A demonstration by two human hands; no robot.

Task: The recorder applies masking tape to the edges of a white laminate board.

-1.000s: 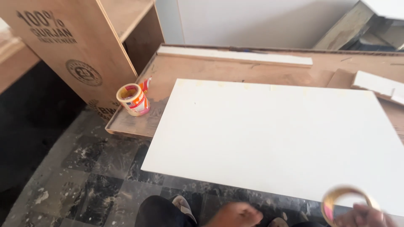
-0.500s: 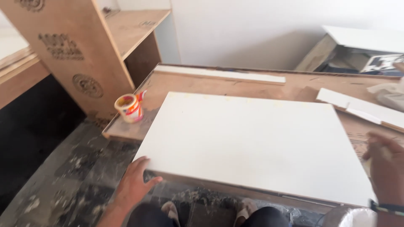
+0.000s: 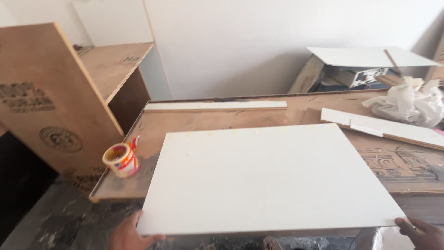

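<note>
At the near edge, the left hand (image 3: 127, 231) grips the white board's (image 3: 268, 178) left corner, fingers curled under it, while the right hand (image 3: 423, 231) clasps its right corner. The board lies flat on a plywood sheet (image 3: 231, 119). Beside it stands an open glue tin (image 3: 121, 159); farther back, crumpled plastic (image 3: 407, 104).
</note>
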